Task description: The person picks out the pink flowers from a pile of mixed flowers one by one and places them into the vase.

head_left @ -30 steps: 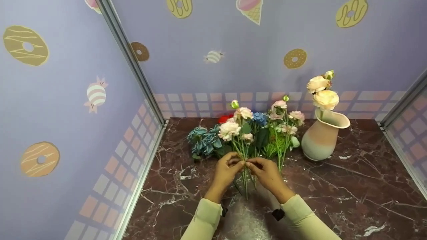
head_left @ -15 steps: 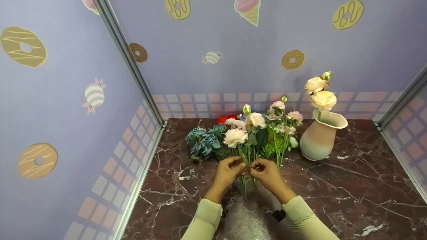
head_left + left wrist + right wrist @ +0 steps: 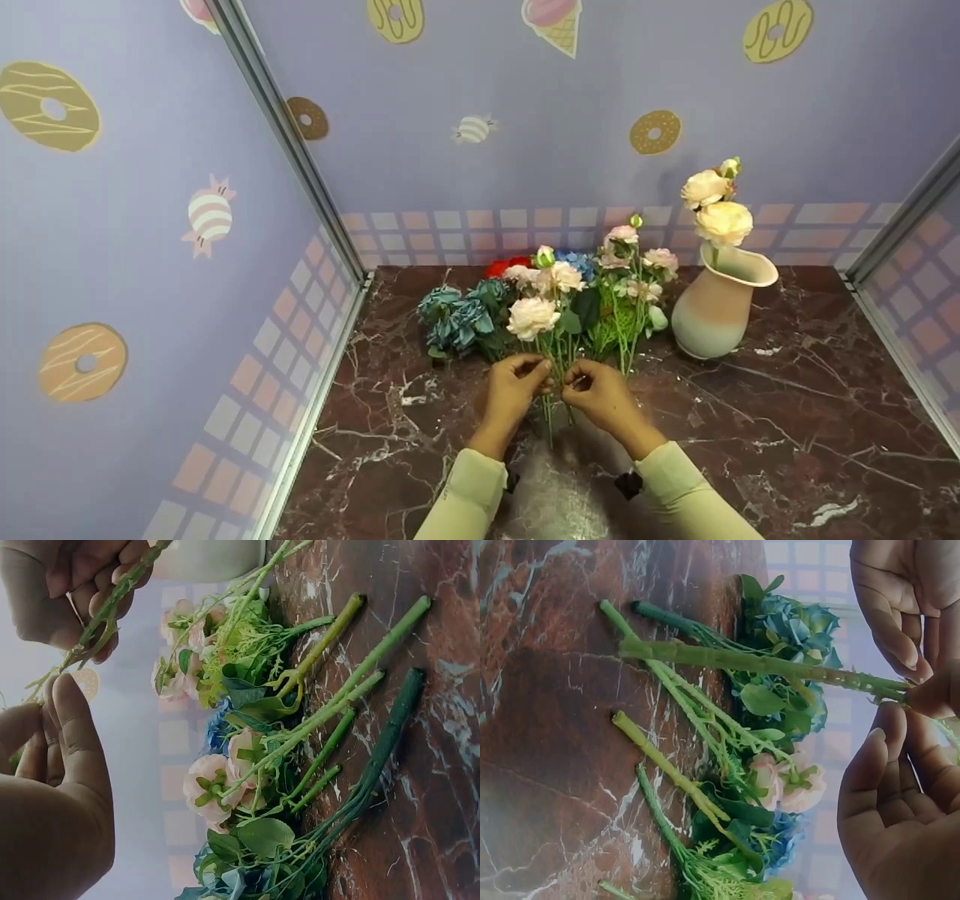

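Both hands work on one pale pink artificial flower (image 3: 532, 319), which has several blooms and a green bud. My left hand (image 3: 514, 390) pinches its thin green branches between thumb and fingertips. Close by on the right, my right hand (image 3: 604, 394) curls its fingers and pinches the same flower's stem. The thick lower stem (image 3: 765, 669) sticks out from the fingers toward the person, above the table, in the right wrist view. Exact fingertip contact is partly hidden behind the fingers.
Behind the hands lie teal flowers (image 3: 457, 319), a red flower (image 3: 506, 268), a blue flower (image 3: 576, 264) and light pink flowers (image 3: 637, 289) with greenery. A peach-and-white vase (image 3: 709, 322) holding cream flowers (image 3: 724, 223) stands right on the marble table (image 3: 787, 435).
The flower's blooms have first swung right and lower, then dipped slightly back left. Both hands have come down a little along the stem, and the gap between them has widened slightly.
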A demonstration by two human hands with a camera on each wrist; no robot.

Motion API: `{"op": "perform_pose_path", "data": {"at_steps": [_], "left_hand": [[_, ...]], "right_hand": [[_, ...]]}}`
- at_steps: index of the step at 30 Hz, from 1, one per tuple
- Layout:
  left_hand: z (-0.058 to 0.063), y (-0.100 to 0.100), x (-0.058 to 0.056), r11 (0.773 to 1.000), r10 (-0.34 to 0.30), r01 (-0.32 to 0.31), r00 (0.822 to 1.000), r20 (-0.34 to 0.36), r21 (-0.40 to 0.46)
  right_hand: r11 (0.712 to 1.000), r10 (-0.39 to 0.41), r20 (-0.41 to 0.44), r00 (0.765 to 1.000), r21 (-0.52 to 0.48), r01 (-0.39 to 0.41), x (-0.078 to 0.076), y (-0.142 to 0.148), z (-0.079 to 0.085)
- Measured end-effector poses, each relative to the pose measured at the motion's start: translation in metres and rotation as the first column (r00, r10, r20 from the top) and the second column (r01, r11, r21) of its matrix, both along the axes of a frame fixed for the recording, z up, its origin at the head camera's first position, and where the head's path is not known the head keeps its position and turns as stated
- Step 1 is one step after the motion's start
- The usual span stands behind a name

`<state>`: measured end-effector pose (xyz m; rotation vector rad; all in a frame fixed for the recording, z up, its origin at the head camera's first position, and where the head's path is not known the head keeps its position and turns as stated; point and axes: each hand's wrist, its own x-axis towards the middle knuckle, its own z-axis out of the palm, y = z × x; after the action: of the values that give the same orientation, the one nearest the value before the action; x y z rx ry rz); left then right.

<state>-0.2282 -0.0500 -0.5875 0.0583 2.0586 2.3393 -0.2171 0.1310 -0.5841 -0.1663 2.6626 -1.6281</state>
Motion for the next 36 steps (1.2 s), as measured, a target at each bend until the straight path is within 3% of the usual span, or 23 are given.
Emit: {"op": "perform_pose_path", "data": {"at_steps": [6, 10, 15, 21, 26, 29, 32, 36], "left_hand": [[0.001, 0.001, 0.001, 0.998, 0.028, -0.029, 1.0, -0.008, -0.051], [0.002, 0.001, 0.002, 0.993, 0.052, -0.055, 0.998, -0.039, -0.104], [0.001, 0.002, 0.002, 0.996, 0.062, -0.065, 0.997, -0.042, -0.069], [-0.002, 0.002, 0.003, 0.997, 0.05, -0.052, 0.998, -0.041, -0.05], [-0.004, 0.002, 0.004, 0.999, 0.038, -0.039, 0.998, -0.048, -0.03], [-0.003, 0.003, 0.004, 0.999, 0.042, -0.042, 0.998, -0.036, -0.008], [-0.004, 0.003, 0.005, 0.999, 0.045, -0.046, 0.998, -0.032, -0.027], [-0.007, 0.0, 0.009, 0.997, 0.027, -0.027, 1.0, -0.014, -0.072]], "right_hand": [[0.999, 0.029, 0.008, 1.0, -0.028, -0.029, 0.001, 0.001, -0.001], [0.99, 0.047, 0.03, 0.998, -0.138, -0.042, 0.0, 0.001, 0.0], [0.976, 0.045, 0.035, 0.998, -0.213, -0.036, -0.001, 0.001, 0.001], [0.987, 0.041, -0.006, 0.999, -0.158, -0.041, -0.002, 0.0, 0.002], [0.999, -0.031, -0.131, 0.991, -0.017, 0.029, -0.002, 0.001, 0.004], [0.993, -0.043, -0.269, 0.962, 0.098, 0.072, -0.005, 0.007, 0.009], [0.975, -0.036, -0.426, 0.904, 0.184, 0.126, -0.013, 0.023, 0.021], [0.944, -0.042, -0.625, 0.779, 0.23, 0.235, -0.032, 0.055, 0.052]]}}
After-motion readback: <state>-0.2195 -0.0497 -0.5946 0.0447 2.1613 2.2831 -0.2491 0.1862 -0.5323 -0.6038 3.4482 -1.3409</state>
